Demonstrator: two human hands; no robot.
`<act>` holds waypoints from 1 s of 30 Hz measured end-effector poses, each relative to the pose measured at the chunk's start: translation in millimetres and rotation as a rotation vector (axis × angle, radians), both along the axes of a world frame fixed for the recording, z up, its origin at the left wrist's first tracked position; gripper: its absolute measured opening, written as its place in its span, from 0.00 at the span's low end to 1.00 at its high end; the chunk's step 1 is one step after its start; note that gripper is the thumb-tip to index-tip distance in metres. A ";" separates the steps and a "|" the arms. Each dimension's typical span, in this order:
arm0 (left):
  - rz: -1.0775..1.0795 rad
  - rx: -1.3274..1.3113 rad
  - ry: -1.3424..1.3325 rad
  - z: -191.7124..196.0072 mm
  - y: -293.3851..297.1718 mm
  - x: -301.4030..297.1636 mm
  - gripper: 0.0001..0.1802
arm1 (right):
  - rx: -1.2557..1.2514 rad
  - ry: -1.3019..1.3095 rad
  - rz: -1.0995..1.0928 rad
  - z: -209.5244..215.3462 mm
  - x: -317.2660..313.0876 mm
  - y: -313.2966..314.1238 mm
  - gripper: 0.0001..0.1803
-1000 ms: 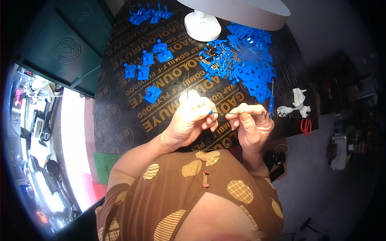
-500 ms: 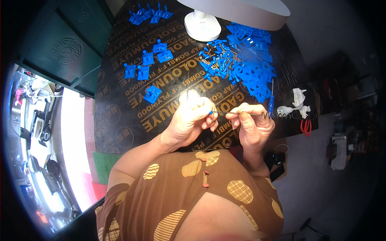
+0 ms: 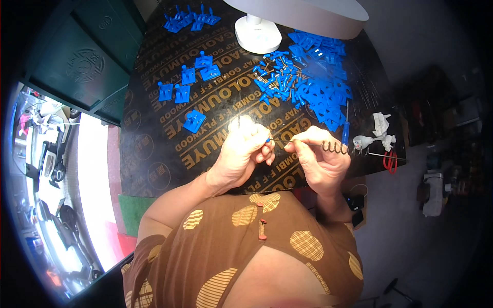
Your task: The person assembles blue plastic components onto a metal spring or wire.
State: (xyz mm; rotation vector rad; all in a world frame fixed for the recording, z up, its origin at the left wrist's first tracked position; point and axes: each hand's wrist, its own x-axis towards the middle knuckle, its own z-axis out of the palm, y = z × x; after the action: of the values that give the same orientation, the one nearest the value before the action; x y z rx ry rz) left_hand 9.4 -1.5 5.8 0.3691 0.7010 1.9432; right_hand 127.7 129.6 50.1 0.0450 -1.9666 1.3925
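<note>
In front of my chest, my left hand (image 3: 237, 156) is closed on a small blue plastic piece (image 3: 268, 139), mostly hidden by the fingers. My right hand (image 3: 322, 161) pinches a thin metal rod with a dark coiled section (image 3: 334, 148). The rod runs leftward to the blue piece; whether its tip sits inside cannot be made out. Strong lamplight whitens the upper fingers of my left hand. Beyond the hands, a blue square plate with a knob (image 3: 194, 121) lies on the table.
The dark printed plywood table (image 3: 169, 146) bears a pile of blue plates (image 3: 323, 92), small blue pegs with screws (image 3: 280, 77), and several assembled blue pieces (image 3: 187, 75). A white lamp (image 3: 258, 37) stands at the back. At right lie a blue-handled screwdriver (image 3: 346, 132), white bulb-like object (image 3: 363, 142) and red-handled tool (image 3: 390, 161).
The coiled section has come into fuller view above my right hand, and the rod's far end now sticks out rightward. My right fingers have shifted slightly left. My left hand stays nearly still.
</note>
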 end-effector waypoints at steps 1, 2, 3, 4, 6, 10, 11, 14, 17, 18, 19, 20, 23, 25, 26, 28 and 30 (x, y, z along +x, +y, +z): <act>0.008 -0.009 -0.012 -0.5 -0.1 0.1 0.10 | 0.068 -0.060 0.000 2.1 -0.7 1.5 0.09; 0.009 -0.009 -0.012 -0.7 -0.3 0.2 0.10 | 0.074 -0.025 0.004 1.0 -3.8 1.4 0.09; 0.007 -0.022 -0.018 -1.0 -0.3 0.0 0.10 | 0.074 -0.025 0.005 2.2 -5.1 1.2 0.09; 0.005 -0.035 -0.025 -1.2 -0.2 -0.2 0.10 | 0.064 -0.058 0.001 4.7 -6.1 0.8 0.08; 0.013 -0.034 -0.011 -1.2 0.4 -0.5 0.10 | 0.027 -0.109 -0.033 8.6 -9.1 -2.6 0.06; 0.051 -0.038 -0.011 -4.5 1.5 0.3 0.10 | 0.084 -0.163 -0.033 15.8 -14.1 -1.5 0.04; 0.051 -0.037 -0.012 -4.1 1.8 0.8 0.10 | 0.084 -0.163 -0.033 16.1 -15.8 -1.7 0.04; 0.082 -0.024 -0.017 -2.5 2.0 2.7 0.10 | 0.151 -0.169 -0.032 14.3 -21.2 -1.3 0.03; 0.123 -0.048 -0.077 -3.4 2.1 2.8 0.10 | 0.160 -0.050 -0.061 16.2 -30.3 -4.8 0.03; 0.116 -0.052 -0.095 -4.6 2.3 2.0 0.10 | 0.162 -0.051 -0.060 16.9 -31.0 -4.6 0.03; 0.110 -0.056 -0.113 -5.3 2.4 1.2 0.09 | 0.157 -0.104 -0.049 17.6 -31.6 -4.4 0.03; 0.112 -0.055 -0.114 -5.4 2.3 0.8 0.09 | 0.152 -0.156 -0.039 17.9 -32.3 -4.2 0.03; 0.106 -0.127 -0.154 -5.5 2.3 -0.1 0.10 | 0.300 -0.167 -0.065 10.5 -40.5 3.0 0.03; 0.129 -0.150 -0.154 -11.3 2.3 -2.3 0.10 | 0.248 -0.190 -0.061 10.2 -43.7 1.8 0.03; 0.133 -0.149 -0.151 -13.8 1.4 -4.3 0.10 | 0.229 -0.204 -0.042 9.1 -46.0 3.6 0.02; 0.146 -0.195 -0.034 -17.9 0.3 -9.7 0.12 | 0.227 -0.212 -0.023 6.8 -50.4 8.1 0.03; 0.169 -0.215 -0.040 -18.7 2.1 -14.1 0.13 | 0.247 -0.194 -0.044 3.4 -56.1 11.5 0.04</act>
State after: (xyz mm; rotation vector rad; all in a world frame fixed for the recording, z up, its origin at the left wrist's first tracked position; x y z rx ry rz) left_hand -4.7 0.5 -12.8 0.1419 0.9304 2.0025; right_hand 71.7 141.1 53.5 -0.0200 -2.2787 1.1557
